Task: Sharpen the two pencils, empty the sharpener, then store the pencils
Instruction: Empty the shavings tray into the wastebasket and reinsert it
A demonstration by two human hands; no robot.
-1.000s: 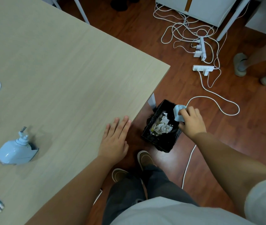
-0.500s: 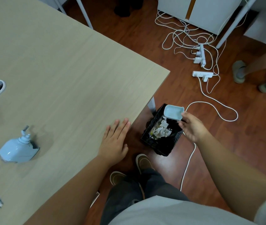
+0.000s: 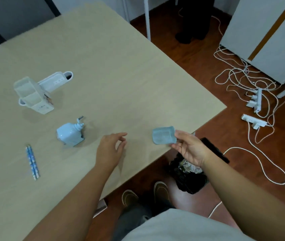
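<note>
My right hand (image 3: 189, 148) holds the pale blue sharpener tray (image 3: 163, 137) above the table's near right edge, its hollow side facing me. My left hand (image 3: 110, 150) hovers over the table with fingers loosely apart, holding nothing. The blue crank sharpener body (image 3: 70, 135) stands on the table to the left of that hand, its tray slot facing right. Two blue patterned pencils (image 3: 32, 161) lie side by side further left. A white pencil holder (image 3: 33, 94) with several compartments stands at the back left.
A black waste bin (image 3: 190, 174) with crumpled paper sits on the floor under my right forearm. White cables and power strips (image 3: 253, 100) sprawl over the wooden floor at right. White cabinet (image 3: 268, 40) stands at back right. My shoes (image 3: 145, 193) show below the table (image 3: 120, 75) edge.
My right hand lifted the tray from over the bin up to table height. My left hand rose off the table and its fingers curled. The view swung left, showing more of the table.
</note>
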